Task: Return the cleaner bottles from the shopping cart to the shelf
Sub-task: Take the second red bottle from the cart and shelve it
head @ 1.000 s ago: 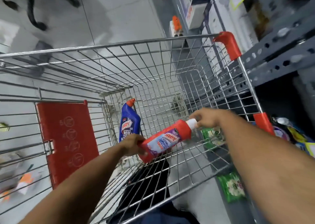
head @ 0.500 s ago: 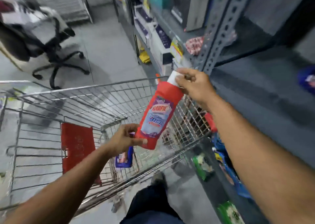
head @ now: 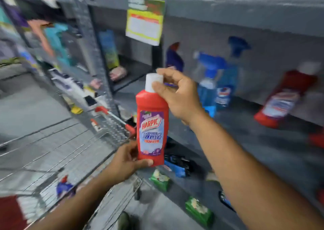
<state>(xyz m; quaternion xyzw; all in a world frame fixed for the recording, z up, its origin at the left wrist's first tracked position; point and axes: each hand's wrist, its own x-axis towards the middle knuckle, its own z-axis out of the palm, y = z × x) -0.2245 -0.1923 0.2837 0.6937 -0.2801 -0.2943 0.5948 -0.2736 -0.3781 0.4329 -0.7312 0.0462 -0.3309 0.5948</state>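
Between the wire shopping cart and the grey metal shelf, you hold the red plastic cleaner bottle with the white cap upright in both hands, clear of the cart and not yet over the shelf board. Your left hand cups the bottle's base from below, fingers curled shut around its bottom corner; your right hand closes thumb and fingers on the white cap at the top. The bottle's long axis runs nearly vertical, label toward you, so it is already in standing posture. The shelf board lies to the right of the bottle and farther from you, and your right hand is the nearer of the two to it. There, a matching red bottle stands against the back, with blue spray bottles and a dark blue angled-neck bottle to its left; all are blurred. Bare board shows in front of them, and it looks like the likely landing place: a carry rightward and forward, the base kept low. Down in the cart, a blue bottle with a red cap appears to remain, though blur hides its detail. Green packets lie on the lower shelf beneath your right forearm.
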